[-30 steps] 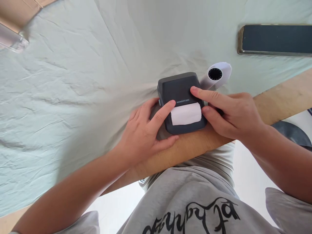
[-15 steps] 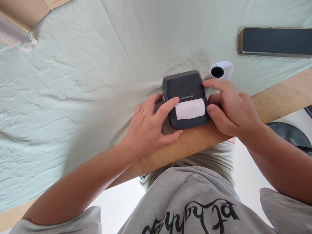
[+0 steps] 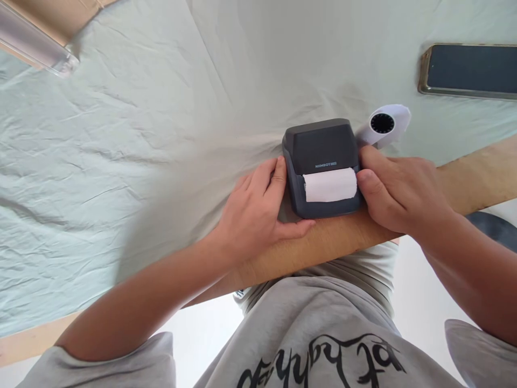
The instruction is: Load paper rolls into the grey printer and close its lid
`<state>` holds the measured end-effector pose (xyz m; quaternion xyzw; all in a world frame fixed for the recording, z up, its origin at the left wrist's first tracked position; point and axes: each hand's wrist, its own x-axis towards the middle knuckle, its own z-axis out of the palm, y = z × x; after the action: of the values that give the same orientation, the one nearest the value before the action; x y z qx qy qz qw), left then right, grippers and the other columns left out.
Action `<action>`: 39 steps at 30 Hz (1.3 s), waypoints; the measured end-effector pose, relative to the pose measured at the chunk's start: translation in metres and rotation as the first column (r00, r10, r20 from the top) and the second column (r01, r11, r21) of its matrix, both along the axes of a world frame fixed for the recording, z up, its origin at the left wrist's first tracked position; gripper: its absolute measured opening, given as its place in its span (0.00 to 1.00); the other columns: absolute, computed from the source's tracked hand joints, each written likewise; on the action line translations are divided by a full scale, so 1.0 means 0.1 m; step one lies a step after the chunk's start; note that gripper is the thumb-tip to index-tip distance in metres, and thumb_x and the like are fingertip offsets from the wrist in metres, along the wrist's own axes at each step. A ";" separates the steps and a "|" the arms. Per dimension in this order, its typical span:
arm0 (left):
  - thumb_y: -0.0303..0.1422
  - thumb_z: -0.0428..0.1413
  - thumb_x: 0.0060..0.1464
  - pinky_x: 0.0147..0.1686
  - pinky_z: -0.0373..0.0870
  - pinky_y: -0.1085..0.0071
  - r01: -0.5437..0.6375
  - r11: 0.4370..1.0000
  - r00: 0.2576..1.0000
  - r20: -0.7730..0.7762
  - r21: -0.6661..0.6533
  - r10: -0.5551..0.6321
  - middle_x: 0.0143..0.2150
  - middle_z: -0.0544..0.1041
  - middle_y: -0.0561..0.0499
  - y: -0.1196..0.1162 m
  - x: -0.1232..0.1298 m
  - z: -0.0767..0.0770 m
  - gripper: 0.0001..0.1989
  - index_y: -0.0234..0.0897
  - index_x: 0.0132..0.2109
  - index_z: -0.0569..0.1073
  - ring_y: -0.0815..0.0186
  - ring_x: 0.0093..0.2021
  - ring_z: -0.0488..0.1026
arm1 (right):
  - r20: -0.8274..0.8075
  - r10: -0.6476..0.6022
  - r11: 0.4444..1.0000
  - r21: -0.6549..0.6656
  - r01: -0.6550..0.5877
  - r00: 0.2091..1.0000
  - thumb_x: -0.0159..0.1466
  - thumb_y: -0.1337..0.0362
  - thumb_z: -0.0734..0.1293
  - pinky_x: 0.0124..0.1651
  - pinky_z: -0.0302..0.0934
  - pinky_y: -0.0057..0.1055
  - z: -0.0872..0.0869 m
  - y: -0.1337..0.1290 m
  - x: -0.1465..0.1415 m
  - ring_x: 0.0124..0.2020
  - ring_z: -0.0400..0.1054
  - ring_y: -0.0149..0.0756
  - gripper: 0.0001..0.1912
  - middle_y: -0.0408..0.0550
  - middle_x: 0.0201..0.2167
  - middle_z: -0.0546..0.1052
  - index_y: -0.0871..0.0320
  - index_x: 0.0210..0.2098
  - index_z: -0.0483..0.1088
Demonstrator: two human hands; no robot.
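Observation:
A dark label printer (image 3: 321, 145) marked NIIMBOT sits at the table's front edge, its lid down. From its slot a short strip of white paper (image 3: 330, 185) curls out over the front. My left hand (image 3: 258, 207) presses its fingers against the printer's left side, with the thumb along the front edge. On the right side, my right hand (image 3: 398, 188) grips the printer with bent fingers and thumb; some of those fingertips are hidden. Just behind my right hand lies a white paper roll (image 3: 399, 121) with a black core.
A phone (image 3: 472, 70) lies at the far right. At the upper left are a clear plastic case (image 3: 36, 40) and a piece of cardboard (image 3: 76, 16). Pale green cloth (image 3: 161, 108) covers the table, leaving a bare wooden edge (image 3: 476, 172) in front.
My left index finger has come off the printer's top and now rests at its side. My right index finger has drawn down from the lid's edge. The whole view has shifted slightly.

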<state>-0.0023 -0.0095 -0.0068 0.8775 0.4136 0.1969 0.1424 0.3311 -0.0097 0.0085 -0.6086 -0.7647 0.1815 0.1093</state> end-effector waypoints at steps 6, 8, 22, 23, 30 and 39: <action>0.57 0.75 0.71 0.80 0.84 0.42 -0.031 0.999 0.999 -0.037 -0.043 0.030 0.82 0.81 0.24 0.01 0.03 0.03 0.55 0.28 0.88 0.70 0.30 0.80 0.83 | -0.080 -0.017 1.000 -0.003 0.017 0.997 0.83 0.30 0.56 0.40 0.40 0.41 -0.01 0.03 -0.01 0.30 0.57 0.41 0.32 0.49 0.28 0.69 0.51 0.43 0.68; 0.61 0.73 0.72 0.81 0.83 0.40 -0.034 0.998 0.999 -0.026 -0.049 0.033 0.83 0.80 0.23 0.03 0.01 0.00 0.56 0.29 0.89 0.68 0.29 0.83 0.81 | -0.127 -0.017 1.000 -0.005 0.016 0.992 0.82 0.28 0.58 0.37 0.43 0.41 0.01 0.05 0.00 0.29 0.58 0.40 0.34 0.48 0.27 0.70 0.51 0.40 0.65; 0.64 0.67 0.79 0.79 0.83 0.45 0.007 1.000 1.000 -0.029 0.010 -0.007 0.84 0.79 0.21 0.03 0.01 -0.05 0.55 0.25 0.90 0.66 0.31 0.82 0.82 | -0.349 -0.048 0.999 -0.008 0.049 0.936 0.78 0.40 0.73 0.33 0.55 0.39 0.27 0.17 -0.15 0.26 0.56 0.34 0.27 0.42 0.28 0.65 0.51 0.39 0.59; 0.63 0.68 0.79 0.77 0.84 0.45 0.009 1.000 0.999 -0.034 0.015 -0.008 0.83 0.79 0.20 0.02 0.02 -0.05 0.55 0.24 0.90 0.67 0.30 0.81 0.83 | -0.352 -0.041 0.999 -0.005 0.042 0.935 0.79 0.39 0.71 0.34 0.55 0.39 0.23 0.17 -0.15 0.27 0.56 0.34 0.27 0.42 0.28 0.64 0.50 0.40 0.58; 0.58 0.77 0.70 0.80 0.85 0.38 -0.032 0.993 0.999 -0.015 -0.117 0.030 0.83 0.79 0.25 0.05 0.08 0.04 0.56 0.29 0.89 0.71 0.31 0.78 0.83 | -0.358 -0.032 0.998 0.042 0.051 0.933 0.77 0.40 0.70 0.37 0.57 0.39 0.05 0.13 -0.19 0.30 0.55 0.37 0.25 0.41 0.29 0.59 0.49 0.43 0.57; 0.59 0.77 0.71 0.82 0.83 0.37 -0.028 0.991 0.999 0.013 -0.130 0.030 0.84 0.78 0.26 0.07 0.09 0.04 0.54 0.31 0.88 0.73 0.31 0.80 0.82 | -0.358 -0.064 0.995 0.051 0.088 0.932 0.78 0.40 0.70 0.34 0.52 0.39 0.08 0.10 -0.21 0.27 0.49 0.35 0.26 0.40 0.27 0.58 0.49 0.43 0.55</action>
<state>0.0072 -0.0021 -0.0033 0.8586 0.4373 0.1783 0.1996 0.3104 0.0003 0.0165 -0.5908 -0.7139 0.2586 0.2728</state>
